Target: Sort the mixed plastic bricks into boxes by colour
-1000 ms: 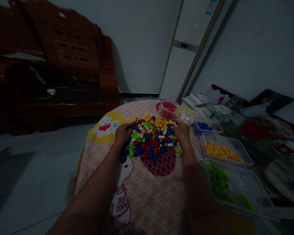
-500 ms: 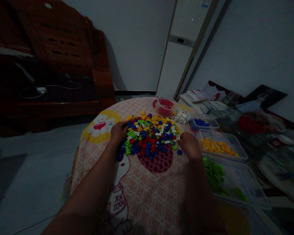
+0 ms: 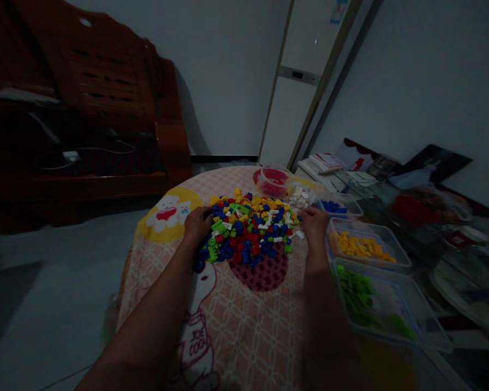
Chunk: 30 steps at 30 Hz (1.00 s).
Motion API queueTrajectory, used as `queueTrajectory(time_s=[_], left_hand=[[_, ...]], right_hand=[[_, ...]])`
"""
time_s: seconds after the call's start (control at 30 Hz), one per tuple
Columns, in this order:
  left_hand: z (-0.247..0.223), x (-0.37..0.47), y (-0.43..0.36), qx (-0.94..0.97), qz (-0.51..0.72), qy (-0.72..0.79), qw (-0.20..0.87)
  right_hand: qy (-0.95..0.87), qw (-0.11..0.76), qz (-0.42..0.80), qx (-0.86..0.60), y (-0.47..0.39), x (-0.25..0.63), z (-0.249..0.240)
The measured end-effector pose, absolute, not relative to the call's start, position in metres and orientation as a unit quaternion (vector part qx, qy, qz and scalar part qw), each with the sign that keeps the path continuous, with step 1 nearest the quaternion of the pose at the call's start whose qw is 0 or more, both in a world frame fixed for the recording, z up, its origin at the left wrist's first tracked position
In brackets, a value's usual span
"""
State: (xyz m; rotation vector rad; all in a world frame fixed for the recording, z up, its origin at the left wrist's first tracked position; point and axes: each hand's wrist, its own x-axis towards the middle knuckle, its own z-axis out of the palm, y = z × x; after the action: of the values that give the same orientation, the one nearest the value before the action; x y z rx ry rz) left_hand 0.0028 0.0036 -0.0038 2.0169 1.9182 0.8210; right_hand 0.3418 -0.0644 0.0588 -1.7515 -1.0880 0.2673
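Note:
A heap of small toy bricks point(image 3: 250, 231) in red, blue, yellow, green and white lies on a round table under a pink cartoon cloth point(image 3: 232, 320). My left hand point(image 3: 198, 221) rests against the heap's left edge, fingers curled onto the bricks. On the right edge of the heap sits my right hand point(image 3: 314, 221), fingers bent down among the bricks. Whether either hand grips a brick is hidden in the dim light.
Clear tubs line the right side: green bricks point(image 3: 362, 296), yellow bricks point(image 3: 361, 245), blue bricks point(image 3: 334, 206), and a round red one point(image 3: 274, 180). White bricks point(image 3: 299, 195) lie near it. A wooden sofa point(image 3: 85, 108) stands at the back left; papers and clutter lie at the right.
My right hand drew back to the heap's near right side, then moved forward again to its right edge. The left hand stayed at the left edge. The camera shifted slightly.

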Motion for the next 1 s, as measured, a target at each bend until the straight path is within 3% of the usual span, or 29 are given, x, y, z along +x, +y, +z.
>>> queueTrajectory(time_s=[0.1, 0.2, 0.43, 0.53, 0.63, 0.77, 0.9, 1.0], left_hand=[[-0.004, 0.002, 0.003, 0.692, 0.283, 0.653, 0.121], [-0.004, 0.001, 0.003, 0.694, 0.285, 0.650, 0.120], [-0.003, 0.000, 0.002, 0.687, 0.293, 0.654, 0.120], [-0.003, -0.001, 0.003, 0.690, 0.292, 0.652, 0.119], [-0.003, -0.002, 0.003, 0.691, 0.295, 0.649, 0.119], [-0.005, -0.003, 0.005, 0.688, 0.294, 0.653, 0.119], [-0.006, -0.002, 0.006, 0.685, 0.294, 0.657, 0.114], [-0.006, -0.002, 0.006, 0.687, 0.293, 0.656, 0.113]], right_hand=[[-0.288, 0.678, 0.140, -0.661, -0.042, 0.354, 0.054], [-0.192, 0.764, 0.109, -0.606, -0.029, 0.370, 0.049], [-0.229, 0.749, 0.075, -0.618, -0.030, 0.380, 0.051], [-0.286, 0.680, 0.173, -0.653, -0.040, 0.361, 0.057], [-0.390, 0.533, 0.311, -0.684, -0.052, 0.343, 0.066], [-0.506, 0.358, 0.335, -0.710, -0.063, 0.335, 0.074], [-0.565, 0.275, 0.359, -0.691, -0.066, 0.334, 0.071], [-0.574, 0.260, 0.341, -0.698, -0.063, 0.333, 0.064]])
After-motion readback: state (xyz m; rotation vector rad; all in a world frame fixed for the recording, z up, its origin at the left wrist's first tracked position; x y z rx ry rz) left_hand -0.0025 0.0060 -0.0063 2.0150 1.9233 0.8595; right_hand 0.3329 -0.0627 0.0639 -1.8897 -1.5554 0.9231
